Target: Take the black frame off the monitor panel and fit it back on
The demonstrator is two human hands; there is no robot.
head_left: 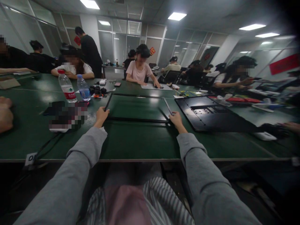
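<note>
A thin black rectangular frame [137, 119] lies flat on the green table [140, 143] in front of me. My left hand [101, 116] is closed on the frame's near left corner. My right hand [176, 120] is closed on its near right corner. Both arms are stretched forward in grey sleeves. The green tabletop shows through the frame's open middle.
A black back panel [206, 114] lies to the right of the frame. Two water bottles [67, 87] stand at the left, with small black items [97, 90] behind. A blurred dark object [67, 117] lies left of my left hand. Other people sit around the table.
</note>
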